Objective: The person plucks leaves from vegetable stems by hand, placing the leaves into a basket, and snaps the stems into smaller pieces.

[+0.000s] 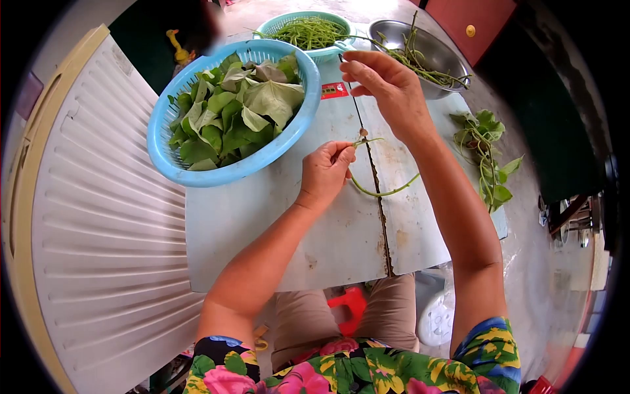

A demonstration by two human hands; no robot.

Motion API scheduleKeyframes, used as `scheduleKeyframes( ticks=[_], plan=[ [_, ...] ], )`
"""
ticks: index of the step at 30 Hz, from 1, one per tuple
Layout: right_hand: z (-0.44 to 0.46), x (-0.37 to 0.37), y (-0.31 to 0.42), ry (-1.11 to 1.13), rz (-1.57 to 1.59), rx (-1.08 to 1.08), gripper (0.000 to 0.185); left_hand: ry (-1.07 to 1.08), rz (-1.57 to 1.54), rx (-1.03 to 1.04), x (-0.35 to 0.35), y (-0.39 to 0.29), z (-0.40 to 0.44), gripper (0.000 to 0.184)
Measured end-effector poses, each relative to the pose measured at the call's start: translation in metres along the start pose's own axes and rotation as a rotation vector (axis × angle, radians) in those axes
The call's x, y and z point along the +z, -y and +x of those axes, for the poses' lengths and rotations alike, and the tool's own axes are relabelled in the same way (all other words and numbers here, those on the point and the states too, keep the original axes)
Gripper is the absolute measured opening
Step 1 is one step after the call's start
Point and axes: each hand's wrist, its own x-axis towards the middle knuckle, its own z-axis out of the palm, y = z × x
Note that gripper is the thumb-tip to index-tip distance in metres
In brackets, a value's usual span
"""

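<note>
Floral shirt [387,371] nearest, left hand [325,174] pinches a green stem [380,194], right hand [394,92] curls loosely, grip unclear.

the left grip [325,172] hides part of the stem [380,195], and the red label [334,90] near the far edge of the surface [295,249] is illegibly small.

Bright light washes the tabletop [282,243], strongest past its far edge, where the floor [367,9] pales toward white. Glare marks the metal bowl [438,43] at the far right corner. Wide-angle distortion bows the ribbed panel [118,210] beyond the left edge; black swallows the view's corners.
</note>
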Motion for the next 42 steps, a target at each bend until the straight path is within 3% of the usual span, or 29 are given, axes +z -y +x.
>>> scheduleKeyframes(
  ticks=[7,9,10,11,13,15,19,27,30,31,33,37,42],
  plan=[
    [-0.067,-0.043,-0.049,-0.096,-0.014,0.164,0.012,0.037,-0.248,-0.079,-0.010,-0.004,0.007,0.020],
    [-0.071,-0.034,-0.058,-0.064,-0.084,-0.080,0.009,0.090,-0.258,-0.103,-0.011,-0.006,0.006,0.019],
    [-0.074,-0.036,-0.049,0.010,-0.287,-0.093,0.015,0.093,-0.245,-0.117,-0.010,-0.006,0.004,0.019],
    [-0.076,-0.033,-0.048,0.002,-0.279,-0.083,0.015,0.128,-0.226,-0.115,-0.009,-0.006,0.004,0.019],
    [-0.077,-0.026,-0.048,0.100,-0.342,-0.317,0.019,0.170,-0.203,-0.120,-0.007,-0.007,0.004,0.019],
    [-0.079,-0.027,-0.050,0.122,-0.399,-0.257,0.020,0.188,-0.191,-0.118,-0.007,-0.008,0.002,0.020],
    [-0.076,-0.039,-0.063,0.131,-0.581,-0.365,0.014,0.183,-0.150,-0.124,-0.003,-0.007,0.002,0.019],
    [-0.071,-0.054,-0.061,-0.065,-0.646,-0.265,0.013,0.091,-0.122,-0.193,-0.002,-0.009,0.002,0.014],
    [-0.070,-0.051,-0.043,-0.378,-0.775,-0.427,0.017,0.046,-0.101,-0.208,-0.002,-0.008,0.002,0.014],
    [-0.069,-0.052,-0.039,-0.374,-0.773,-0.428,0.017,0.021,-0.075,-0.215,-0.001,-0.008,0.002,0.014],
    [-0.070,-0.054,-0.034,-0.284,-0.878,-0.780,0.019,0.027,-0.051,-0.213,0.002,-0.011,0.000,0.015],
    [-0.077,-0.039,-0.053,-0.045,-0.875,-0.626,0.010,0.049,0.029,-0.172,0.003,-0.009,-0.002,0.015],
    [-0.078,-0.040,-0.058,0.055,-0.846,-0.450,0.005,0.039,-0.006,-0.109,0.004,-0.009,-0.004,0.015]
  ],
)
